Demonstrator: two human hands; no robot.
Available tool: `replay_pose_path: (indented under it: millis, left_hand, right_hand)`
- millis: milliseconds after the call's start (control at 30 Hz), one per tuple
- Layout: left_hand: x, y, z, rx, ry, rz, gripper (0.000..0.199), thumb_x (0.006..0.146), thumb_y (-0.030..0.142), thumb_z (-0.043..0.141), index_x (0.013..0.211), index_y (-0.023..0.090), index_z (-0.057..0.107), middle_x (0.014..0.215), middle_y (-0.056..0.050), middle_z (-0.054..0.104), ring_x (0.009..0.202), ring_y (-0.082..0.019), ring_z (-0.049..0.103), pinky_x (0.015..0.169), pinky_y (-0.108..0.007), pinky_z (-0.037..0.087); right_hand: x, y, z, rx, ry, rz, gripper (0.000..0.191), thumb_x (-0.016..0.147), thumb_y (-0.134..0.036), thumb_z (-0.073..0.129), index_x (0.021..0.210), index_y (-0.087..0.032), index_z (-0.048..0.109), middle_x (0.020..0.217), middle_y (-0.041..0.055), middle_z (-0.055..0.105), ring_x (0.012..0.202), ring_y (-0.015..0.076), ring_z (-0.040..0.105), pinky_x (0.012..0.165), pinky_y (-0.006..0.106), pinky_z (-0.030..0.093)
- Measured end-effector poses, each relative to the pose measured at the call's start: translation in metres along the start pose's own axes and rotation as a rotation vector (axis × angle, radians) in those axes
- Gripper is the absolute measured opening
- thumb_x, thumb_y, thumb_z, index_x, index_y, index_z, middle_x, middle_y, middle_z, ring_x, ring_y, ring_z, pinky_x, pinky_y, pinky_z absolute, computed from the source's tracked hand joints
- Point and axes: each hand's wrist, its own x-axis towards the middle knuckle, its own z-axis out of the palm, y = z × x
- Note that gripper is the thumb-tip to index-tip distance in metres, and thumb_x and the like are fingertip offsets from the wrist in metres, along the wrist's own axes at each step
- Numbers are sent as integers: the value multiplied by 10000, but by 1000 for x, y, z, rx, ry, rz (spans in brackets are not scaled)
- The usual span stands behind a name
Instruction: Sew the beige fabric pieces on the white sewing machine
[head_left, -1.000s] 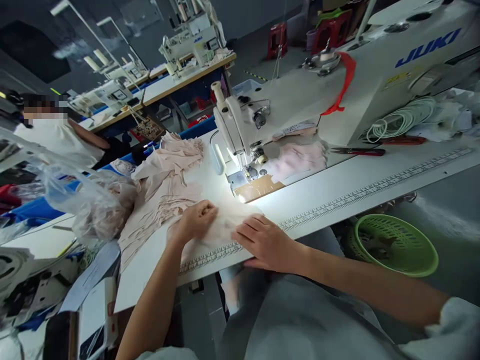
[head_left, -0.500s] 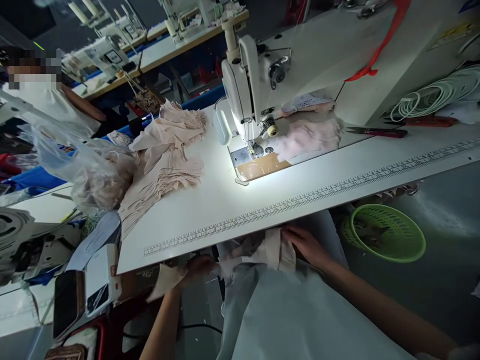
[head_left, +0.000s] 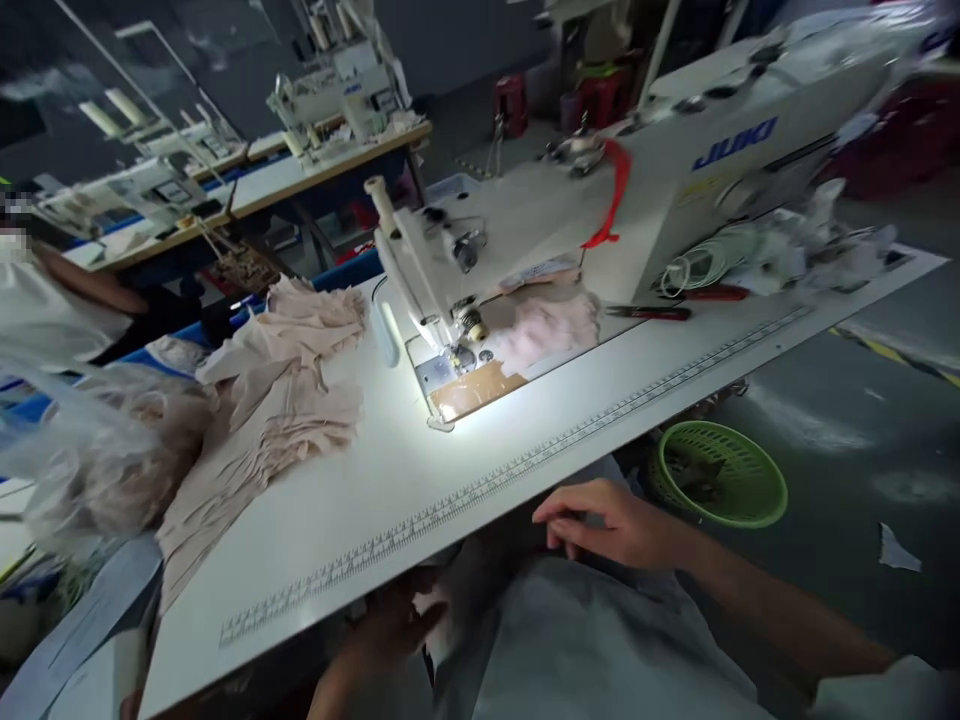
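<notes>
My right hand point(head_left: 600, 520) is over my lap at the table's front edge, its fingers curled and apart, with nothing seen between them. Lower left, my left hand point(head_left: 397, 620) is dim and blurred below the edge, beside a pale bit of cloth point(head_left: 429, 603); its grip is unclear. On the white table point(head_left: 360, 510) stands a sewing machine point(head_left: 675, 190) with its lamp lighting the needle plate point(head_left: 437, 372). Beige cloth pieces point(head_left: 300, 420) lie in layered piles left of the needle. A pinkish cloth bundle point(head_left: 551, 330) rests under the machine arm.
A clear plastic bag point(head_left: 112, 450) of cloth sits at the left. Snips point(head_left: 649, 312) and coiled tubing point(head_left: 697, 265) lie at the right. A green basket point(head_left: 724, 475) is below the table's right front. Another person point(head_left: 56, 295) is at the far left.
The camera view has turned to the right. The beige cloth strips that were by my right hand over my lap are out of sight there, and that hand has risen a little.
</notes>
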Motion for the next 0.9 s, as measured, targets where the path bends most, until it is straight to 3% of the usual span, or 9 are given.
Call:
replay_pose_path:
  millis: [67,167,233,333,433,533,633,733,900]
  left_hand:
    - [-6,48,-18,-59,-188,197,433,920,507,617,1312,334,684,1289,-67,736,1146,-278,703,915,-370,605]
    - [3,130,-47,-120,-264,579,320,989,428,564,1243,299,709,1165,-79,768,1026,-227,727,878,-334,604]
    - [29,175,-63,-151,-84,726,278,1018,343,505,1183,257,712,1089,-92,770,970,-209,727,872,-342,605]
    - [92,216,-79,-169,229,757,258,985,269,516,1184,224,673,1109,-113,753,958,-209,734,801,-345,618]
    - [156,234,-89,-185,440,694,254,951,226,539,1181,192,640,1118,-119,738,821,-174,733,682,-310,611]
    - [195,245,-93,-55,659,595,252,911,219,614,1158,175,642,1069,-104,733,796,-173,706,739,-343,609]
    - [213,253,-92,85,819,516,251,896,223,641,1141,171,654,1168,-130,708,932,-224,699,834,-400,594]
    - [223,256,-90,160,866,493,169,893,223,642,1049,173,681,1194,-147,699,1086,-291,659,903,-452,568]
    - [238,250,-90,122,945,644,144,867,232,707,1010,214,705,1161,-113,703,1162,-304,610,939,-442,555]
  right_hand:
    - [5,-30,-41,-183,215,-92,341,1019,-441,496,1093,-206,732,834,34,764,606,121,656,612,235,503]
    - [40,-45,-101,-617,646,-145,213,974,-305,532,984,-201,718,890,49,760,717,148,652,688,254,463]
    - [70,-43,-129,-845,751,-62,166,933,-202,542,958,-184,706,983,79,753,784,166,653,687,257,433]
    - [102,-39,-144,-1036,725,117,136,930,-172,566,976,-166,694,1059,104,723,842,181,652,670,259,398]
    - [107,-38,-141,-1123,672,122,192,1003,-201,491,1018,-155,677,1082,108,693,812,175,641,659,272,377]
    - [101,-36,-139,-1186,672,66,240,1040,-235,444,1095,-144,659,1109,122,675,805,184,637,648,289,352]
    - [99,-34,-142,-1202,670,75,274,1053,-239,419,1090,-153,676,1085,120,681,782,187,633,638,305,319]
    - [101,-33,-144,-1217,685,69,291,1048,-229,420,1040,-168,705,1046,108,693,758,179,624,632,317,294]
    - [104,-26,-145,-1192,815,-72,286,1015,-187,432,974,-193,715,1057,88,709,804,180,630,652,307,326]
